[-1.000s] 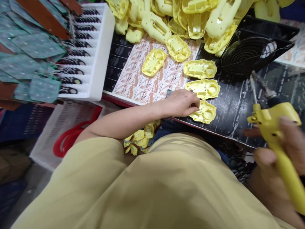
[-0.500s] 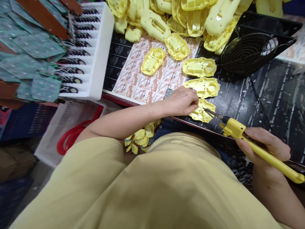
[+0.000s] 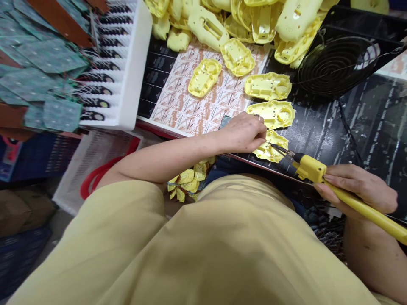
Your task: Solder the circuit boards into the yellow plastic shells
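Yellow shell [image 3: 272,149] beside two more shells [image 3: 271,113].

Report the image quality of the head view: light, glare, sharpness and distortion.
Head view: light is even and soft, shadows faint; pale glare streaks run over the black mat. The left hand, the yellow shell under it and the soldering iron in the right hand are fairly sharp. The yellow garment up close is soft. Wide-angle bending shows at the white tray.
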Demonstrator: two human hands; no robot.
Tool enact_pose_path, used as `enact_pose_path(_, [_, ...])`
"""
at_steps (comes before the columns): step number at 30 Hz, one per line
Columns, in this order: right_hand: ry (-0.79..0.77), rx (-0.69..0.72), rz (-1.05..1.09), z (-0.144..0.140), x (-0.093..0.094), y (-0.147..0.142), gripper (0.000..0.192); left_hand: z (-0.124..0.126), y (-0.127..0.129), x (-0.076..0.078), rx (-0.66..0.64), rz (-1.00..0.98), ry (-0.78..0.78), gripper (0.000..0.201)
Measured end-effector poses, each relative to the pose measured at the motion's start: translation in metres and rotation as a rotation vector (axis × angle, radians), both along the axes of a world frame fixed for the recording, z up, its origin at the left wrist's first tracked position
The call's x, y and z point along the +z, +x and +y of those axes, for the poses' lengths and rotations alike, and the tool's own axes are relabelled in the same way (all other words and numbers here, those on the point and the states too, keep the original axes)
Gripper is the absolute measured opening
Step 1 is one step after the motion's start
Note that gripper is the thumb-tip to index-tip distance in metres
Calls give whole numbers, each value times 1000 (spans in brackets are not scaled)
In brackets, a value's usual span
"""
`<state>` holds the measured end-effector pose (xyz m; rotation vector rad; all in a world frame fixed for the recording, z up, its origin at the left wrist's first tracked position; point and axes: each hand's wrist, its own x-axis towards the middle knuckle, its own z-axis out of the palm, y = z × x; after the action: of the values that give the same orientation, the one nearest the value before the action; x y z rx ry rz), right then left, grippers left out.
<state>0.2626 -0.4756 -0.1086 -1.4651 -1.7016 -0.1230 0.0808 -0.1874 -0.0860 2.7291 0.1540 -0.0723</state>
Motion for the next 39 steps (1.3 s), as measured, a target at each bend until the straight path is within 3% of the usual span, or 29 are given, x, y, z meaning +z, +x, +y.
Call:
enact_pose_path(4, [-69,-130,33,-17,-5,5,17,0,0,0,1,-11,3,23])
enact_pose_path(7, [-6,-198,73,-19,-9,-3,12,1,1,-1,0,-2,16,23])
enact_pose_path(10, [105,-309,36,-16,-13,-11,31,-1,1,0,-6,23,48,24])
enact_pose_path(12, [87,-355,-1,-16,-13,-15,39,-4,-2,2,-29,8,103,25])
enact_pose_path(17, [-35,-305,104,-20,-5,-23,13,-5,-15,1,-62,-158,209,44])
enact_pose_path(21, [-32,-265,150,-21,-2,-29,17,-2,-21,-7,2,-168,50,25])
enact_pose_path(24, [14,-301,77,-23,-3,-30,18,-4,-20,-11,-16,-134,1,21])
enact_pose_path(26, [-15,-301,27,-23,-3,-30,26,-8,-18,-11,-21,-125,-5,23])
enact_pose_path(30, [-37,-159,21,-19,1,-29,9,-13,-15,-11,-8,-138,21,25])
enact_pose_path(33, [-37,-123,-9,-15,3,-28,12,-14,-13,-11,-17,-143,43,26])
enact_pose_path(39, [-67,-60,-3,-16,-7,-25,14,-15,-10,-7,-25,-119,74,28])
